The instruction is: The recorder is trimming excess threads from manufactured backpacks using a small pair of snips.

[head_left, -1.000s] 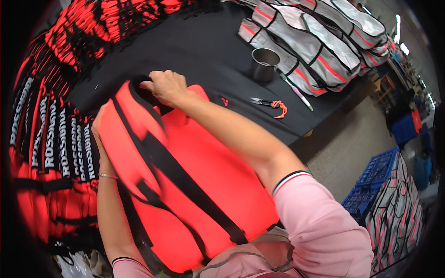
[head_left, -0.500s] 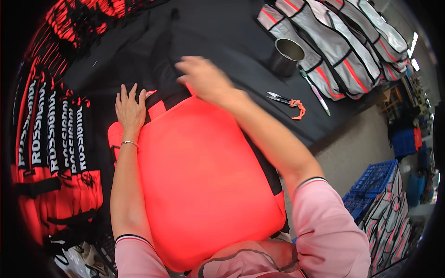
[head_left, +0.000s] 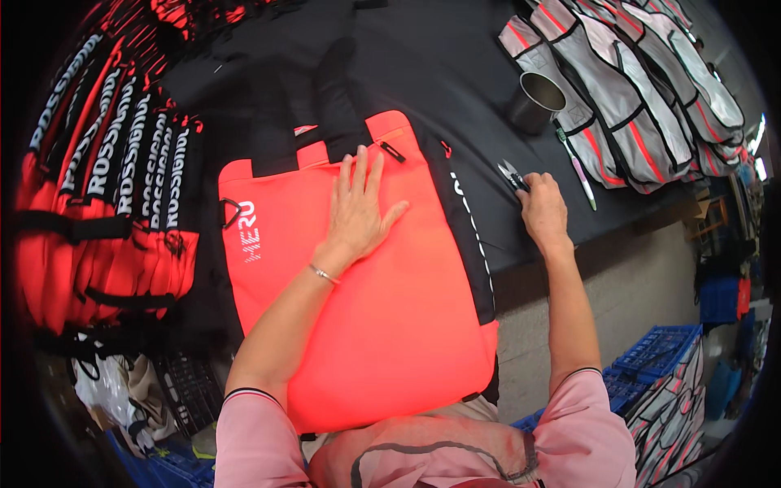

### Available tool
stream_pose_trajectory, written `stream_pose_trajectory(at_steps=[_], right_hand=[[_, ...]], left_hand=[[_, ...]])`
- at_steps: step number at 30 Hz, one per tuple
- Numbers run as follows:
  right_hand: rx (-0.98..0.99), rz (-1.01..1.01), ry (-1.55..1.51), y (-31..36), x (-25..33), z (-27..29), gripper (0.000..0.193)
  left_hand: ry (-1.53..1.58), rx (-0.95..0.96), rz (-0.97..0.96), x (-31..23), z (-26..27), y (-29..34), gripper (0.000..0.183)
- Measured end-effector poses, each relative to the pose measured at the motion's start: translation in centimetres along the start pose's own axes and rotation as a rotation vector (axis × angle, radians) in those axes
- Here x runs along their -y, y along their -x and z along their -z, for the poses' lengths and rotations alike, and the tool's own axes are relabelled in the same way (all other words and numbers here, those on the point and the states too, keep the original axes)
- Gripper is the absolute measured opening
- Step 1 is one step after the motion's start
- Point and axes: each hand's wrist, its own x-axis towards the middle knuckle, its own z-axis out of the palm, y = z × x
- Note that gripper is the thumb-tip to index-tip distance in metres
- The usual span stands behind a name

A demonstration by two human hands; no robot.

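Note:
A bright coral-red backpack (head_left: pixel 382 325) lies flat in front of me on the black-covered table, its black straps stretching away from its top end. My left hand (head_left: pixel 358 203) rests flat on its upper part, fingers stretched out. Beyond the backpack's right side, my right hand (head_left: pixel 543 210) is closed around the handles of small thread snips (head_left: pixel 511 174), whose pointed blades stick out toward the far left. A black zipper pull (head_left: pixel 392 152) shows near the bag's top right corner, and a black ring (head_left: pixel 233 213) at its left edge.
Several red bags with black straps (head_left: pixel 106 268) are stacked at the left. A metal cup (head_left: pixel 538 102) and a white and pink toothbrush-shaped tool (head_left: pixel 578 167) stand near grey pieces with red stripes (head_left: pixel 626 106). Blue crates (head_left: pixel 655 354) sit below the table's right edge.
My right hand has moved right from the bag's top and picked up the snips from the table. My left hand has shifted from the bag's left corner onto its front.

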Motion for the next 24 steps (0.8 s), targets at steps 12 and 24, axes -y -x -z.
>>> stream_pose_trajectory(at_steps=[12, 24], right_hand=[[0.065, 0.265, -0.538, -3.0, 16.2, -0.1, 0.043], [-0.058, 0.364, -0.22, 2.1, 16.9, -2.2, 0.027]], left_hand=[[0.059, -0.11, -0.071, -2.9, 3.0, 7.6, 0.065], [0.523, -0.248, 0.071, -1.0, 1.1, 7.1, 0.025]])
